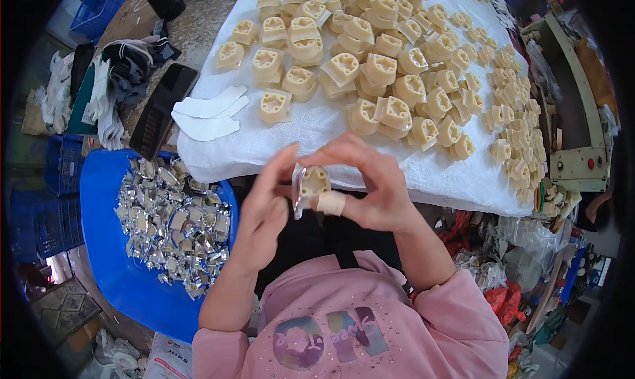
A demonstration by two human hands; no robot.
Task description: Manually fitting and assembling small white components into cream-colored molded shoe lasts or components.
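In front of my body my right hand [380, 187] pinches a cream plastic part [315, 182], an arched block with small round holes, between thumb and fingers. Beige tape wraps the right thumb. A shiny, silvery curved piece [297, 190] lies along the part's left side. My left hand [266, 204], slightly blurred, closes on that shiny piece from the left, its fingers bent. Part of its grip is hidden behind the piece. Many similar cream parts [381, 69] lie heaped on the white-covered table [264, 149] beyond my hands.
At my left stands a blue tub [102, 247] full of shiny silver-and-cream pieces [173, 223]. White cloth strips [208, 113] and a black brush [162, 111] lie at the table's left side. A metal frame with buttons [581, 162] stands right, above plastic bags [509, 256].
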